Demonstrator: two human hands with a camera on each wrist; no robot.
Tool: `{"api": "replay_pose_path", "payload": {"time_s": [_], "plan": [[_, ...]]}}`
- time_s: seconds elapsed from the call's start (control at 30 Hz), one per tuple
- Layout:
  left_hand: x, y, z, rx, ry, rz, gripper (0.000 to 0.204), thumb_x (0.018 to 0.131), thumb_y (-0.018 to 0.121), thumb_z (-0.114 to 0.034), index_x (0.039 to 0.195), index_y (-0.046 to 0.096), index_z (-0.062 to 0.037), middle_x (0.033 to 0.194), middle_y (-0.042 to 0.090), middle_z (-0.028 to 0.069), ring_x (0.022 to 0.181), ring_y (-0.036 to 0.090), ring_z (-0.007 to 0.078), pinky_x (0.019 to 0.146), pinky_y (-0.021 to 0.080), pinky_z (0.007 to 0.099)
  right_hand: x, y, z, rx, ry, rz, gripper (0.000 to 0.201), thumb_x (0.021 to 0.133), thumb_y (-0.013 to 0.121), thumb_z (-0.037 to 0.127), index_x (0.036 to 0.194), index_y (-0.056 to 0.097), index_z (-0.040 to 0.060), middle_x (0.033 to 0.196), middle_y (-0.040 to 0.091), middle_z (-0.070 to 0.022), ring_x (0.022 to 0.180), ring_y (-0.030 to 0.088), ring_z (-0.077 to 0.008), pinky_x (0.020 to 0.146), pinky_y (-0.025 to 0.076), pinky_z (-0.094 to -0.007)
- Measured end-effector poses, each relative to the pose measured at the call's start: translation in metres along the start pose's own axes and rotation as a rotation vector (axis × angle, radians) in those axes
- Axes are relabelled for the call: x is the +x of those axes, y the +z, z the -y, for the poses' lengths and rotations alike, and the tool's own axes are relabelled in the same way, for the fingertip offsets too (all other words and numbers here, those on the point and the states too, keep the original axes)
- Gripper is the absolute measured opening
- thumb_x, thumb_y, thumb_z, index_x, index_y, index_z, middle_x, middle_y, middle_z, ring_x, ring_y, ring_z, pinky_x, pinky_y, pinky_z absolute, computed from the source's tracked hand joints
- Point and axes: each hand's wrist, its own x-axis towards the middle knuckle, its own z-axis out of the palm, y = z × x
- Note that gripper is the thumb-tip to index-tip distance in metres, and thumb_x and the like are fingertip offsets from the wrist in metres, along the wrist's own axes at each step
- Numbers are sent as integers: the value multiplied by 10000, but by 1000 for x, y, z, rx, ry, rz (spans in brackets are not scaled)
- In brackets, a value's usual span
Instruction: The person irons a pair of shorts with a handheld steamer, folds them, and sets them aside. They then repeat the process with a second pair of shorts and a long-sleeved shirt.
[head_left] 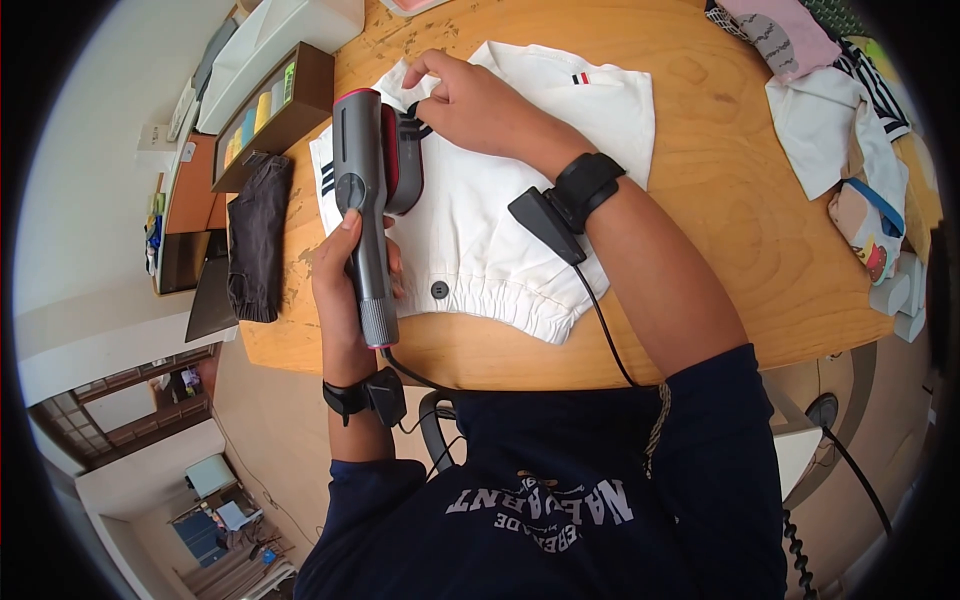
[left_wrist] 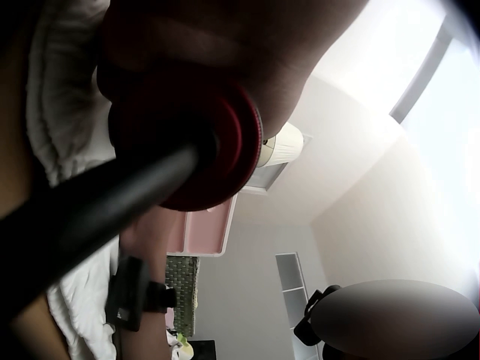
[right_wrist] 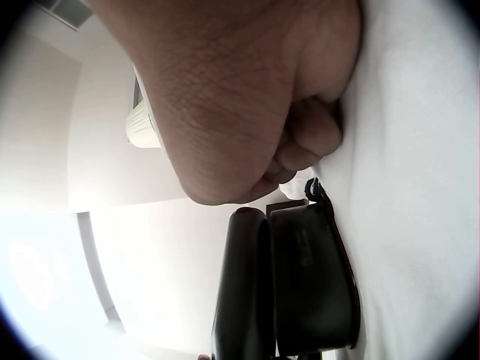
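White shorts (head_left: 480,220) with an elastic waistband, a dark button and dark side stripes lie spread on the wooden table. My left hand (head_left: 335,275) grips the grey handle of a handheld garment steamer (head_left: 360,200), thumb on its front. The steamer's red-edged head rests over the left part of the shorts, beside the stripes. In the left wrist view, its red end ring (left_wrist: 244,150) and black cord (left_wrist: 97,214) show below the hand. Beyond the steamer head, my right hand (head_left: 475,110) pinches the shorts near a leg hem; its curled fingers (right_wrist: 311,135) are against the white cloth.
Dark folded trousers (head_left: 258,245) lie at the table's left edge, by a brown box (head_left: 310,90). A pile of clothes (head_left: 815,130) covers the far right. The steamer cord (head_left: 415,378) runs over the front edge. Wrist cameras have cables, one (head_left: 605,325) crossing the table.
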Motion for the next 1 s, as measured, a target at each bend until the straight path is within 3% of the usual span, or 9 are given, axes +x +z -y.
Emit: {"api": "replay_pose_path", "payload": {"time_s": [0.23, 0.4, 0.6, 1.0], "plan": [[19, 1, -7, -49, -31, -50, 484, 1023, 495, -465, 1046, 631, -1, 649, 604, 64, 443, 549, 131, 436, 466, 248, -1, -2, 3, 46, 26, 16, 228, 920, 546, 103, 1136, 579, 40, 584, 517, -29, 524, 440, -114, 550, 371, -309], [42, -8, -5, -57, 22, -47, 498, 1020, 510, -473, 1060, 631, 8, 657, 609, 63, 453, 553, 129, 439, 471, 245, 1, -2, 1, -22, 1, 34, 165, 938, 586, 154, 971, 657, 9, 622, 574, -32, 553, 483, -117, 559, 405, -309], [72, -17, -6, -113, 63, -55, 474, 1028, 525, -436, 1053, 653, 20, 663, 638, 81, 466, 582, 139, 439, 479, 239, 2, -1, 0, 3, 31, 52, 188, 937, 595, 165, 979, 690, 9, 716, 653, -60, 625, 564, -122, 599, 460, -293], [91, -22, -8, -121, 82, -63, 472, 1009, 557, -447, 1038, 644, 15, 671, 633, 85, 488, 582, 142, 440, 490, 249, 2, -1, -2, -24, -10, 40, 178, 926, 585, 149, 966, 694, 14, 691, 631, -52, 610, 553, -120, 588, 446, -295]]}}
